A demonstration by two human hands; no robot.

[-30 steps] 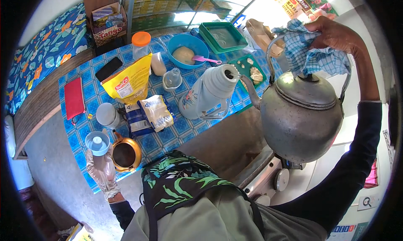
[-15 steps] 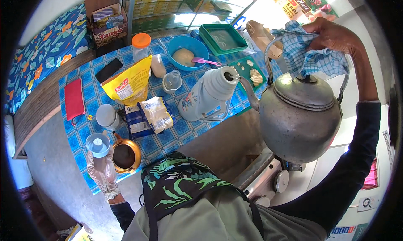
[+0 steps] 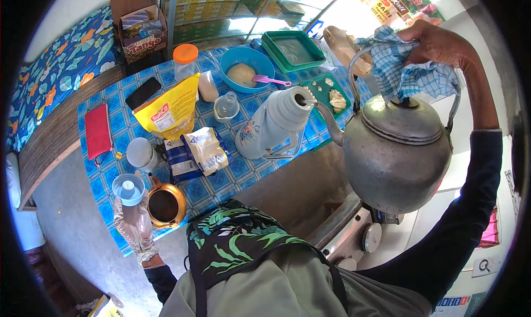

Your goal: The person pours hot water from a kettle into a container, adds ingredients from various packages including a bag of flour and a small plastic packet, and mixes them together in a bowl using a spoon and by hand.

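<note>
My right hand (image 3: pixel 440 49) grips a blue checked cloth (image 3: pixel 404 74) over the handle of a big metal kettle (image 3: pixel 395 162), holding it tilted slightly at the right. Its spout meets the open mouth of a pale blue thermos (image 3: pixel 265 126), where a stream seems to run in. My left hand (image 3: pixel 133 228), in a clear glove, holds a light blue lid (image 3: pixel 128 189) at the table's near-left edge. Beside it sit an open gold pot (image 3: pixel 165 206) with dark inside, white stacked cups (image 3: pixel 142 153) and blue-and-white packets (image 3: pixel 204 151).
The checked table (image 3: pixel 110 223) also bears a red pouch (image 3: pixel 97 132), yellow bag (image 3: pixel 166 112), orange-lidded jar (image 3: pixel 185 65), blue bowl with dough (image 3: pixel 240 72) and green trays (image 3: pixel 293 51). A stove (image 3: pixel 348 245) lies below the kettle, a glass cabinet (image 3: pixel 249 7) behind the table.
The kettle and my right hand have shifted very slightly. Otherwise the pose is the same, with the spout still at the thermos mouth and the lid still in my left hand.
</note>
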